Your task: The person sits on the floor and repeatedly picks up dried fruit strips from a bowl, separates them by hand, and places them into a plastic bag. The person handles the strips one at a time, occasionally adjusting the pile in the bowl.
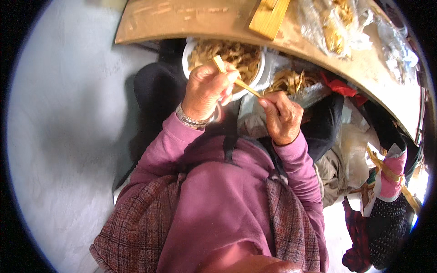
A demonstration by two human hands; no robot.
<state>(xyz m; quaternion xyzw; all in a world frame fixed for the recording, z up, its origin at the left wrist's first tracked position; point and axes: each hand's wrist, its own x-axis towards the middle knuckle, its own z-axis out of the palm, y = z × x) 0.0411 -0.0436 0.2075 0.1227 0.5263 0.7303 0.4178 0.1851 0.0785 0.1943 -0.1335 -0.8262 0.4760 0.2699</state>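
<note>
Between my two hands stretches a flat, folded yellowish strip point(249, 89) of what looks like dried plant fibre. My left hand point(208, 88), with a metal-band watch point(191, 120) at the wrist, grips it near its upper, wider end. The fingertips of my right hand point(282, 116) pinch its lower end. Under and behind my left hand is a round white tub point(186, 61) with many brown, curled dried pieces point(225, 51) in it. More dried strips point(290, 82) lie on clear plastic just above my right hand.
A brown table point(191, 20) with a curved-looking edge spans the top. On it are a yellow wooden block point(268, 20) and plastic bags point(336, 30) with dried strips. A red cloth point(338, 86) hangs under the edge. At the right, another person's pink sleeve point(394, 170) and dotted dark clothing show.
</note>
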